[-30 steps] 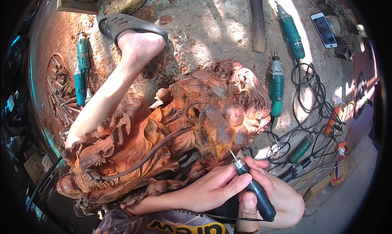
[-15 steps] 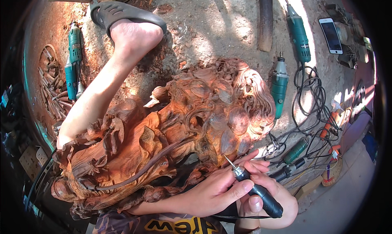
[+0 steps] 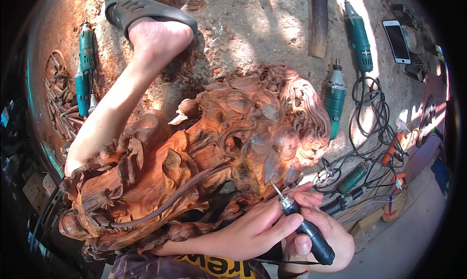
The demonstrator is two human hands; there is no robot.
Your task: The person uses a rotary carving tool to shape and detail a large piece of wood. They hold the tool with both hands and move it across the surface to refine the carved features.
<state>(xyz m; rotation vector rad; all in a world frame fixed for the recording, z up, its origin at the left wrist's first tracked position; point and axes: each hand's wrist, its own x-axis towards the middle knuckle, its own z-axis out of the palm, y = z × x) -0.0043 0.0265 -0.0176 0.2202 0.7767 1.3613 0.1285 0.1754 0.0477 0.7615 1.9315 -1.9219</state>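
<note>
A large reddish-brown wood carving point(image 3: 170, 167), with curling petals and rounded bulbs, fills the middle of the view. At its lower right I hold a black rotary carving handpiece point(image 3: 314, 237) with a silver collet and a thin bit pointing up and left. My left hand point(image 3: 265, 225) reaches in from the left, its thumb laid against the handpiece and its fingers stretched behind it. My right hand point(image 3: 304, 245) grips the handpiece body from below, thumb on its near side. The bit's tip lies close to a carved bulb; whether it touches I cannot tell.
Green rotary tools point(image 3: 359, 38) lie on the dusty ground at right and left. Tangled black cords point(image 3: 372, 108) run beside a white phone point(image 3: 396, 41). A basket of carving bits point(image 3: 58, 94) stands at far left. My leg point(image 3: 114, 96) stretches past the carving, ending in a grey clog point(image 3: 146, 13).
The whole view has shifted slightly. Both hands keep nearly the same grip on the handpiece, and the carving looks unaltered.
</note>
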